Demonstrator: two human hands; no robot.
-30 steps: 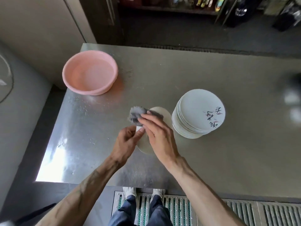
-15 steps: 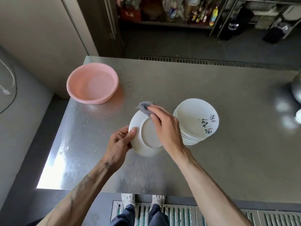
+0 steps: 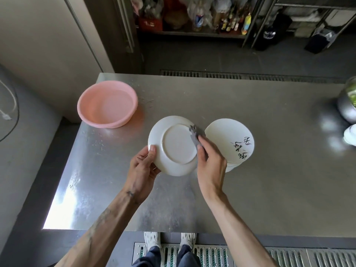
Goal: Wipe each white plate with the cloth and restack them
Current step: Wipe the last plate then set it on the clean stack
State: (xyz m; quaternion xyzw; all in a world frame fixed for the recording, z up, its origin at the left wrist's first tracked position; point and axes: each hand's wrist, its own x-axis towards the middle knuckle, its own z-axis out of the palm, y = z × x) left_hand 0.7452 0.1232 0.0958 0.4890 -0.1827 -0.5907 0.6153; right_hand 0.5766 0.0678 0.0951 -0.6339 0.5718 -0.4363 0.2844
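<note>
A white plate (image 3: pixel 174 145) is held above the steel table with its underside and foot ring facing me. My left hand (image 3: pixel 143 168) pinches its left rim, thumb on the underside. My right hand (image 3: pixel 211 164) grips a small grey cloth (image 3: pixel 194 135) against the plate's right edge; most of the cloth is hidden under the fingers. To the right, a stack of white plates (image 3: pixel 230 139) stands on the table, the top one bearing black writing. My right hand covers the stack's near left part.
A pink plastic basin (image 3: pixel 107 105) sits at the back left of the steel table (image 3: pixel 269 170). A metal bowl (image 3: pixel 346 106) and a white object (image 3: pixel 350 134) are at the right edge. Shelves with bottles stand beyond the far edge.
The plate has tilted up and turned so its whole underside faces me. My right hand with the cloth slid from the plate's top edge round to its right edge. The view shifted downward.
</note>
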